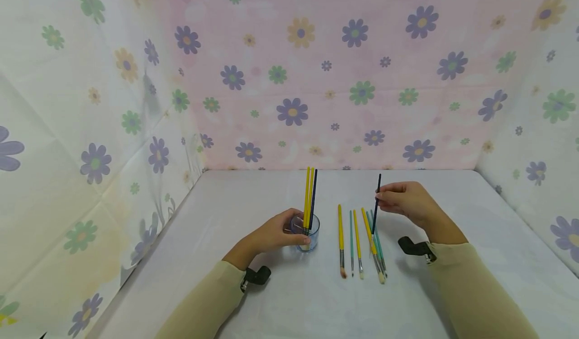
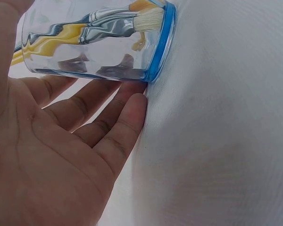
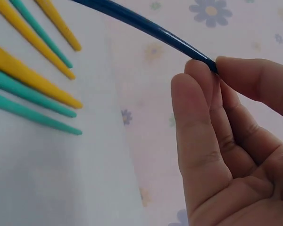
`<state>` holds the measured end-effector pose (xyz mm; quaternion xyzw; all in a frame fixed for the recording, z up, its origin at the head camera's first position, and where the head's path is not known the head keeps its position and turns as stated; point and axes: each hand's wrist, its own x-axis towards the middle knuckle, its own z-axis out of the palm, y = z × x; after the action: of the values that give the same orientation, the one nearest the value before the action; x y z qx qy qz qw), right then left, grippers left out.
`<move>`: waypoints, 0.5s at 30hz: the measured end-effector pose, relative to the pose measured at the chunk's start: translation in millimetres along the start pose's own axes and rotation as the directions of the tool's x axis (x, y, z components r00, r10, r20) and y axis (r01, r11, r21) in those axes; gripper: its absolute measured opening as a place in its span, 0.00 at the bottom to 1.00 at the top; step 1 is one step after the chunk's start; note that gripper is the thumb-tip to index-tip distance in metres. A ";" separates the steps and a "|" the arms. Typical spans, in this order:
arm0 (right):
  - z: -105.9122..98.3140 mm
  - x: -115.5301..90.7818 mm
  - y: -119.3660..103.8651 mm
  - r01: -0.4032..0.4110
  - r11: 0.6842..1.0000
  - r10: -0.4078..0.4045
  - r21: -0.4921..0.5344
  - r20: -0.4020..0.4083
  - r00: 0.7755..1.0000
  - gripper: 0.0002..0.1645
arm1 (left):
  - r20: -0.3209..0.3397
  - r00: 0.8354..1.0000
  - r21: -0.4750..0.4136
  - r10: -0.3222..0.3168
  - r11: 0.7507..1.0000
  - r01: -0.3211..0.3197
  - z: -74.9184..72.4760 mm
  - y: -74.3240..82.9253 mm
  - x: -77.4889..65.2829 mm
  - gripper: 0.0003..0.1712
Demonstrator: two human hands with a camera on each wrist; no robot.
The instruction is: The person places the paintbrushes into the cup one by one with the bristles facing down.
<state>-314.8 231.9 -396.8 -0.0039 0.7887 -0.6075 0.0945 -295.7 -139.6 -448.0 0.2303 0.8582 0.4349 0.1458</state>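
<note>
My left hand (image 1: 276,232) holds a clear glass (image 1: 315,234) with a blue base, thumb in front and fingers round its far side. Inside the glass stand two yellow paintbrushes (image 1: 307,193) and a dark blue one (image 1: 314,191), bristles down; pale bristles (image 2: 148,21) show in the left wrist view. Between thumb and fingertips, my right hand (image 1: 407,203) pinches the handle end of another dark blue paintbrush (image 3: 151,29). This brush hangs nearly upright over the loose brushes, its lower tip hard to make out against them.
Several yellow paintbrushes (image 1: 341,228) and teal paintbrushes (image 1: 351,238) lie on the white table (image 1: 289,299) between my hands, bristles toward me. Flowered cloth (image 1: 330,78) walls rise at the back and both sides. A black wrist mount (image 1: 412,247) sits on each sleeve.
</note>
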 end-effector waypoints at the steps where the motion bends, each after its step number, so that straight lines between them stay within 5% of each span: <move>1: 0.9 -1.0 -2.2 0.013 1.000 -0.013 0.009 -0.004 1.000 0.32 | 0.000 1.000 0.000 0.000 1.000 0.000 0.0 0.1 -0.1 0.33; 15: 15.9 -18.5 -31.1 0.183 0.976 -0.171 0.117 -0.105 0.980 0.25 | 0.004 1.000 -0.005 0.012 1.000 -0.012 -0.4 2.1 -1.0 0.34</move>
<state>-297.5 210.8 -368.2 -0.0396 0.7489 -0.6615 0.0027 -294.4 -139.3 -446.0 0.2359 0.8554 0.4377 0.1454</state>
